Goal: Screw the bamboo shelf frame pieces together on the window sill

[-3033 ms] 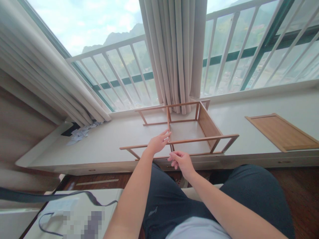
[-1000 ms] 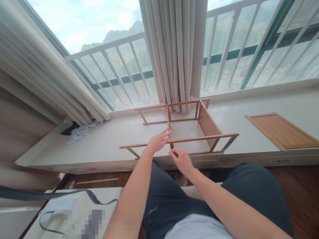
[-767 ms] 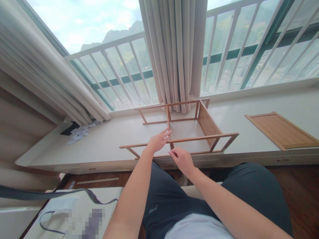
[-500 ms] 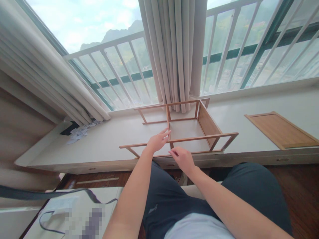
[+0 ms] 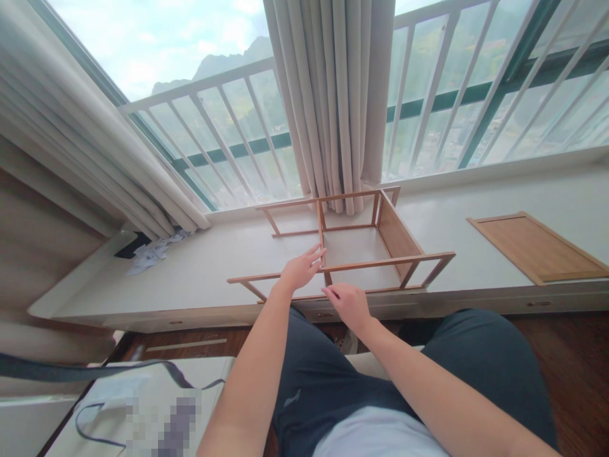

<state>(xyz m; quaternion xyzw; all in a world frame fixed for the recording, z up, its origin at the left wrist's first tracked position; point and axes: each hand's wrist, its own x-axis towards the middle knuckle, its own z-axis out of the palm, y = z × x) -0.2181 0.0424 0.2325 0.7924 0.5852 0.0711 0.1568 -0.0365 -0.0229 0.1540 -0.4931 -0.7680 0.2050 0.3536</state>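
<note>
Wooden frame (image 5: 398,227) lies on window ledge (image 5: 204,266), likely for firm support. Left hand (image 5: 301,269): fingers spread at crossbar (image 5: 321,228), seemingly bracing it. Right hand (image 5: 349,300): fingertips pressed together by 1 joint (image 5: 328,277); cannot tell what's pinched.

I can't read any words or numbers here. The dark pants (image 5: 314,368) have a little pale mark (image 5: 292,399) on the left leg. It looks like a curvy swish, but it is too small to tell what brand it is. On the white table (image 5: 209,367), blurry squares (image 5: 178,422) cover one spot.
</note>
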